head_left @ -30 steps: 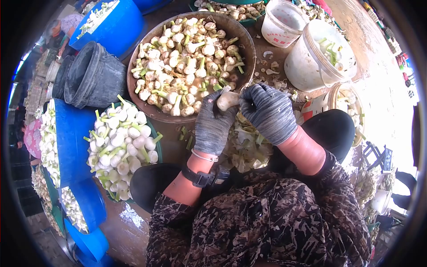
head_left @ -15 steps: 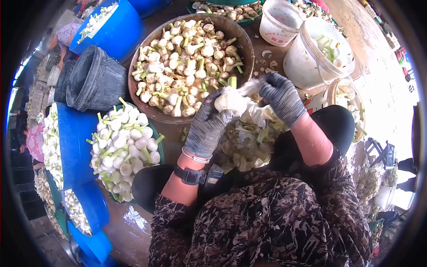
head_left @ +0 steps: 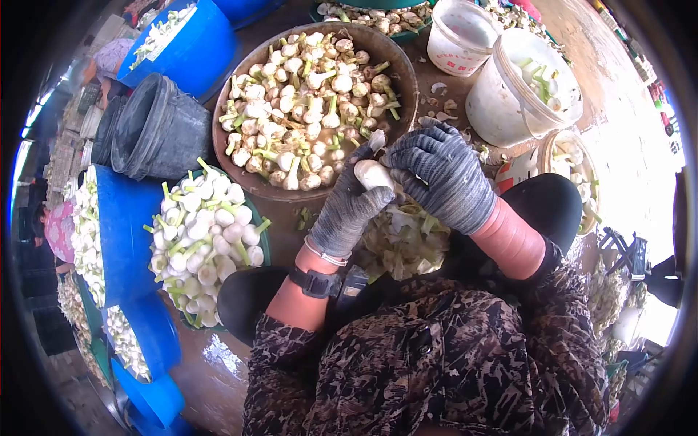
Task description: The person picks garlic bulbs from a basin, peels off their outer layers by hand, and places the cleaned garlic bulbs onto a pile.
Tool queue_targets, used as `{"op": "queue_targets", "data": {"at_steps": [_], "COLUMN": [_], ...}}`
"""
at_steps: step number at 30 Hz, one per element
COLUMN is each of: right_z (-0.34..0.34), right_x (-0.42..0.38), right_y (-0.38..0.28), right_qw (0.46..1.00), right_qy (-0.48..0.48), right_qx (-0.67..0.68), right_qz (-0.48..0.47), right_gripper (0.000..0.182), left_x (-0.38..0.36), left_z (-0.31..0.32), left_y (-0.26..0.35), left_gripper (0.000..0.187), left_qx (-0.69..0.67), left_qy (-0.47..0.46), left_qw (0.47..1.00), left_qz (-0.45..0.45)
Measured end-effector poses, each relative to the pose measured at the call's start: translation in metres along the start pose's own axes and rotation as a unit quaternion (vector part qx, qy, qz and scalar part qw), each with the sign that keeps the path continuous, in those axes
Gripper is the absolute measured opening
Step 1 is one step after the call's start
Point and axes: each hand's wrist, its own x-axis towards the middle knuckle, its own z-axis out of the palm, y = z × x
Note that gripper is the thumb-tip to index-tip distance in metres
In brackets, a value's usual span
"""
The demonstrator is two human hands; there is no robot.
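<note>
My left hand (head_left: 352, 207), in a grey knit glove, is closed around a white garlic bulb (head_left: 374, 175). My gloved right hand (head_left: 443, 171) is curled over the bulb's right side, its fingertips bent against it; the stem end is hidden beneath them. A scrap of pale skin (head_left: 376, 140) shows by the left fingertips. Below both hands lies a heap of peeled husks (head_left: 407, 243) between my knees. Just beyond them stands a wide round basin (head_left: 224, 156) of unpeeled garlic bulbs with short green stems.
Cleaned white garlic bulbs (head_left: 207, 240) fill a green tub to the left. Black buckets (head_left: 163, 131) and blue tubs (head_left: 134, 225) stand farther left. White buckets (head_left: 502, 112) are at the right, one holding stems. Husk scraps (head_left: 443, 109) lie on the wet floor.
My right hand has come back in from the right, where it was pulling a strip of skin away, and now bends over the bulb. The bulb has been turned, so its green stem no longer shows.
</note>
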Motion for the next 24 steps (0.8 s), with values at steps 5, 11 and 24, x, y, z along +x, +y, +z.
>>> {"op": "queue_targets", "data": {"at_steps": [5,11,24], "right_z": [0.004,0.015,0.013], "right_x": [-0.002,-0.011,-0.008], "right_y": [-0.002,-0.003,-0.01], "right_qw": [1.0,0.97,0.998], "right_qy": [-0.018,-0.063,0.008], "right_qx": [0.003,0.118,-0.007], "right_qz": [0.009,0.203,0.058], "right_gripper": [0.015,0.011,0.014], "left_x": [-0.004,-0.009,-0.006], "left_z": [-0.002,0.001,-0.018], "left_y": [0.005,0.017,-0.018], "left_gripper": [0.077,0.077,0.061], "left_qx": [0.02,0.355,0.04], "left_qy": [-0.027,-0.068,-0.091], "left_qw": [0.998,0.932,0.993], "left_qz": [-0.044,0.03,-0.066]}}
